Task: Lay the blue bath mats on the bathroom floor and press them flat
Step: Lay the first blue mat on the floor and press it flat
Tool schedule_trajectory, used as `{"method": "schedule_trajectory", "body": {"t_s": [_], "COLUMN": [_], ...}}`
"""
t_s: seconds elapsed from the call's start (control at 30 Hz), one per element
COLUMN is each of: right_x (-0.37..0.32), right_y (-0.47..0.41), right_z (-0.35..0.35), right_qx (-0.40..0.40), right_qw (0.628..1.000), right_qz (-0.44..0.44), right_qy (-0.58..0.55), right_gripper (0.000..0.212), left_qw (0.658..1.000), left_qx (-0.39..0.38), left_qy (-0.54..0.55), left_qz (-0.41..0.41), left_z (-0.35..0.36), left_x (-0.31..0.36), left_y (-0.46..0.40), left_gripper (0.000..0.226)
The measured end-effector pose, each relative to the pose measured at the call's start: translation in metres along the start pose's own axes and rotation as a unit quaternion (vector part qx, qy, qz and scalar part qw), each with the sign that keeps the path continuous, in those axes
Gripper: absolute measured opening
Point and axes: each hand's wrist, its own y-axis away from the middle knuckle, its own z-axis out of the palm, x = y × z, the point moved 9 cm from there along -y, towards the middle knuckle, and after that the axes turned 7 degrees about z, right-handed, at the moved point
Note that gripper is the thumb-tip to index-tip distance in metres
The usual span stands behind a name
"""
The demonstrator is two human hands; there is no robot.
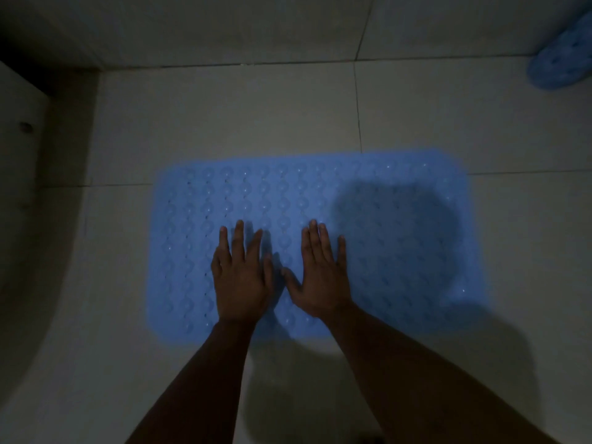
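Pressing step judged in hand: one blue bath mat (pixel 400 219) is laid flat on the tiled floor (pixel 224 116). Left hand (pixel 242 277) and right hand (pixel 320 274) are set palm-down side by side near its middle, fingers (pixel 238 238) straight, slightly spread. Outer areas probably to be pressed next. A second blue item (pixel 560 65) is seen far right, unclear.

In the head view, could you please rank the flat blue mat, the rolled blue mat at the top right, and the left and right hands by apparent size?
1. Flat blue mat
2. Left hand and right hand, alike
3. Rolled blue mat, cut off by the frame edge, so unsure
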Motion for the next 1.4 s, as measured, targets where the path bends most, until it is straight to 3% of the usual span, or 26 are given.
{"method": "schedule_trajectory", "body": {"t_s": [0.13, 0.27, 0.43, 0.6, 0.87, 1.4], "right_x": [-0.006, 0.009, 0.079, 0.125, 0.176, 0.212], "right_y": [-0.004, -0.038, -0.053, -0.038, -0.019, -0.004], "right_z": [-0.014, -0.079, -0.143, -0.141, -0.123, -0.127], "right_qx": [-0.104, -0.157, -0.029, 0.065, 0.180, 0.224], "right_qw": [0.994, 0.985, 0.965, 0.944, 0.922, 0.915], "right_qz": [0.017, 0.030, 0.112, 0.147, 0.159, 0.130], "right_qy": [-0.016, -0.069, -0.234, -0.286, -0.303, -0.310], "right_gripper": [0.088, 0.052, 0.038, 0.024, 0.020, 0.019], "left_qw": [1.000, 1.000, 0.994, 0.978, 0.978, 0.980], "left_qx": [-0.005, -0.025, -0.065, -0.090, -0.081, -0.059], "left_qy": [0.003, 0.004, 0.024, 0.038, -0.023, -0.050], "left_qz": [0.002, 0.006, 0.079, 0.184, 0.189, 0.183], "left_z": [-0.017, -0.021, 0.006, 0.059, 0.095, 0.089], "left_x": [0.006, 0.027, 0.095, 0.172, 0.187, 0.194], "left_y": [0.005, 0.003, -0.017, -0.028, -0.025, -0.026], "left_gripper": [0.054, 0.056, 0.060, 0.069, 0.090, 0.084]}}
